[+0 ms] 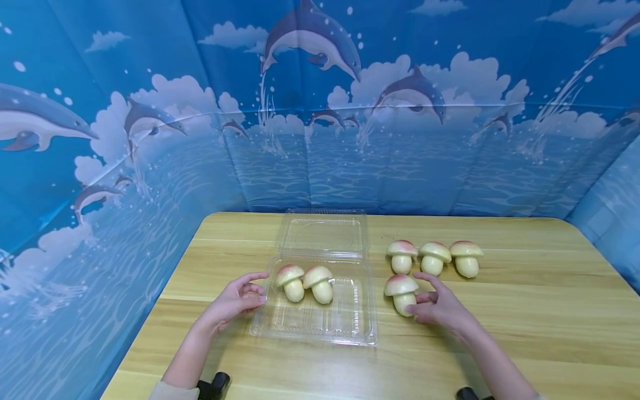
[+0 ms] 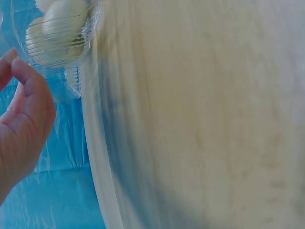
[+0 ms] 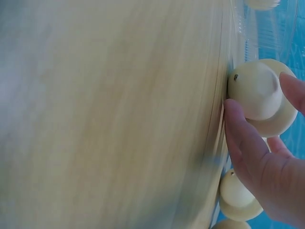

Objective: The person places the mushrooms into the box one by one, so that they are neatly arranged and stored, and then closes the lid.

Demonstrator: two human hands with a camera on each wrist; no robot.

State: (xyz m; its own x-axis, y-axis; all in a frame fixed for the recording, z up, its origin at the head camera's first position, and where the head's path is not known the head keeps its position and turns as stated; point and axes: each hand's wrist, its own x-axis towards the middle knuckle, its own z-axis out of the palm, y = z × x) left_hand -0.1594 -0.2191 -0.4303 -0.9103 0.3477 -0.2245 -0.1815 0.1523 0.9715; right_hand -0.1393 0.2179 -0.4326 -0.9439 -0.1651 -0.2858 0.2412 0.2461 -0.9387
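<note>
In the head view, a toy mushroom [image 1: 401, 294] with a pinkish cap lies at the right of a clear plastic clamshell box [image 1: 345, 328]. My right hand [image 1: 440, 305] is around its right side, thumb at the stem and forefinger by the cap. The right wrist view shows the mushroom [image 3: 257, 93] between the spread thumb and fingers of the right hand [image 3: 271, 176]; firm contact is unclear. My left hand [image 1: 235, 303] is at the box's left rim, fingers loosely bent. Two mushrooms, a left one [image 1: 290, 282] and a right one [image 1: 319, 284], lie inside the box.
Behind the right hand, three more mushrooms lie in a row: left [image 1: 401, 256], middle [image 1: 434, 258] and right [image 1: 466, 258]. The box's lid [image 1: 322, 233] is folded back on the wooden table [image 1: 525, 289]. A blue dolphin-print curtain [image 1: 350, 166] hangs behind.
</note>
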